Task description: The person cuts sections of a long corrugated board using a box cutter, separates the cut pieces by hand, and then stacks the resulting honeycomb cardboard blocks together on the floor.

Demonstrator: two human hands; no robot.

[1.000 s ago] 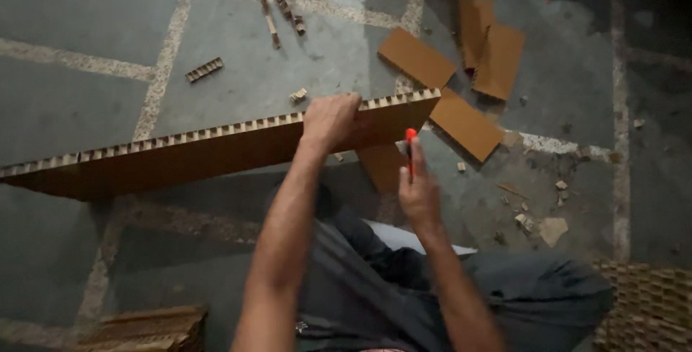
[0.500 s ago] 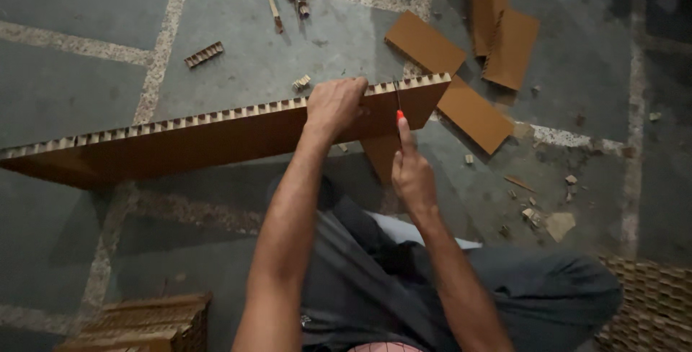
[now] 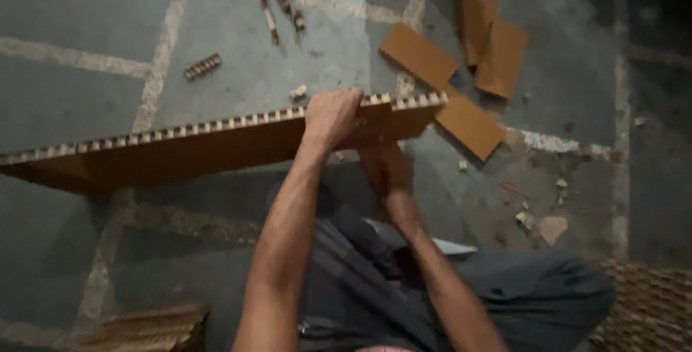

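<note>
A long brown honeycomb board stands on edge across the grey floor, its cell-patterned top edge facing up. My left hand grips that top edge near the board's right end. Just below it, my right hand is closed and motion-blurred against the board's near face. The red-tipped tool it held in the earlier frames is hidden now. My grey-trousered legs are folded under my arms.
Flat brown board pieces lie beyond the board's right end. Small honeycomb strips and crumbs are scattered on the floor. A woven mat is at bottom right, stacked board at bottom left.
My right hand has dropped from the board's top edge down its near face, taking the red tip out of sight. The left hand keeps its grip.
</note>
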